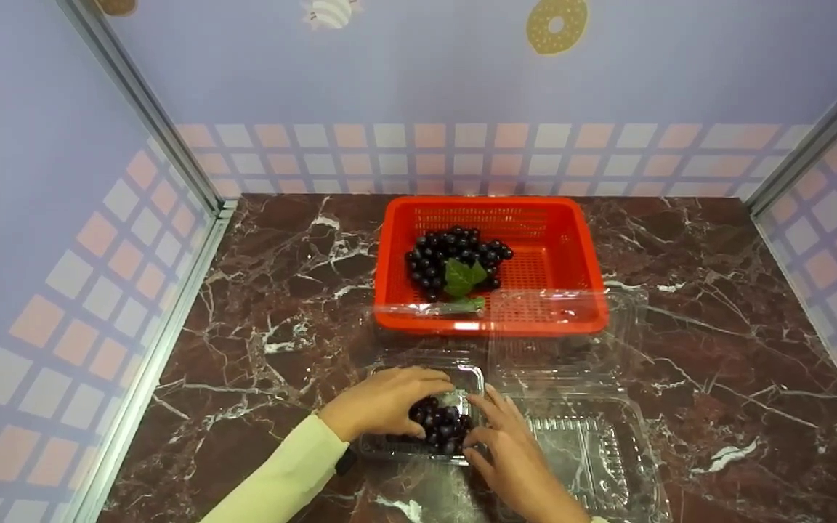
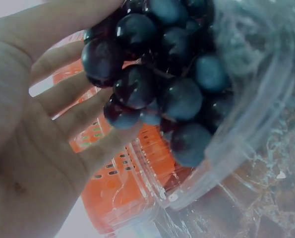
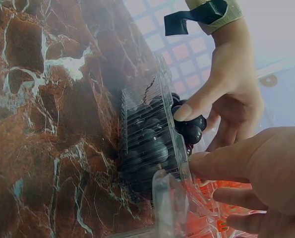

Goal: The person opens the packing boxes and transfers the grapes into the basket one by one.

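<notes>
A bunch of dark grapes (image 1: 445, 427) sits in a clear plastic box (image 1: 471, 372) close in front of the person. My left hand (image 1: 383, 401) holds the bunch from the left, its thumb on the near grapes and its fingers around the far side. In the left wrist view the grapes (image 2: 137, 85) lie between that thumb and the fingers. From the right, my right hand (image 1: 511, 444) reaches to the box wall. The right wrist view has its fingertips touching the rim (image 3: 179, 144) beside the grapes, the other fingers spread loosely.
Behind the box stands a red basket (image 1: 383, 261) with more dark grapes (image 1: 429, 254) and green leaves (image 1: 460, 277). The clear lid (image 1: 593, 457) lies flat at the right. Another clear container (image 1: 625, 319) overlaps the basket's front. Patterned panels (image 1: 462, 87) enclose the marbled table (image 1: 709, 349).
</notes>
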Tool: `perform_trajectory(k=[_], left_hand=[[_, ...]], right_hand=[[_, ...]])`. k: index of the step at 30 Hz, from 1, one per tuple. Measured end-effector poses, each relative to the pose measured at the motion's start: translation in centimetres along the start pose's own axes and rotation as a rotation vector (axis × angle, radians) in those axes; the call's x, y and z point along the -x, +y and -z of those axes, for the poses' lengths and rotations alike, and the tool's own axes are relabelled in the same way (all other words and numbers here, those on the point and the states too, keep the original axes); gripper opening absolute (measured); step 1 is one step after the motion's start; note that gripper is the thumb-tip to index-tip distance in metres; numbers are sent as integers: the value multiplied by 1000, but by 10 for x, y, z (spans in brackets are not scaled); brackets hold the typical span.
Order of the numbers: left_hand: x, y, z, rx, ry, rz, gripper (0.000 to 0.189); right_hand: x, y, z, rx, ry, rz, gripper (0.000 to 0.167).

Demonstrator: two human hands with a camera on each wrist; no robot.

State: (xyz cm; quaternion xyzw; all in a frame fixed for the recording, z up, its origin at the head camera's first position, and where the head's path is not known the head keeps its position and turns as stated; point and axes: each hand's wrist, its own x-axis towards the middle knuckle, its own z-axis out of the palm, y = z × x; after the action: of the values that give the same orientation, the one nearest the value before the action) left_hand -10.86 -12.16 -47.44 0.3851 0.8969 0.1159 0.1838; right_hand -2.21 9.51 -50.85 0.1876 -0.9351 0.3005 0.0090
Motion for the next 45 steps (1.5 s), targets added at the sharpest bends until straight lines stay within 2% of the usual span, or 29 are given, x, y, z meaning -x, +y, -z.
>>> perform_trajectory(k=[7,15,18,22,28,36,45], left_hand=[[-3,-1,-8,-47,-12,9,79],[-6,-2,-16,6,-75,54,88],[-6,-2,-18,-2,-71,49,89],[-7,-1,-20,-59,-62,30,91],[-9,0,-25,-139,-10,-3,85],[-7,0,-26,-140,64,-44,72],[-7,-1,-22,-103,30,-27,68]], right_hand=[[0,0,2,-6,-36,19,4],[0,0,1,1,-45,35,7],[-1,0,1,8,-36,49,8],[-1,0,0,22,-4,77,10],[-1,1,-1,28,13,92,13],[0,1,-2,5,9,97,10],[0,-1,-1,-2,14,85,11]])
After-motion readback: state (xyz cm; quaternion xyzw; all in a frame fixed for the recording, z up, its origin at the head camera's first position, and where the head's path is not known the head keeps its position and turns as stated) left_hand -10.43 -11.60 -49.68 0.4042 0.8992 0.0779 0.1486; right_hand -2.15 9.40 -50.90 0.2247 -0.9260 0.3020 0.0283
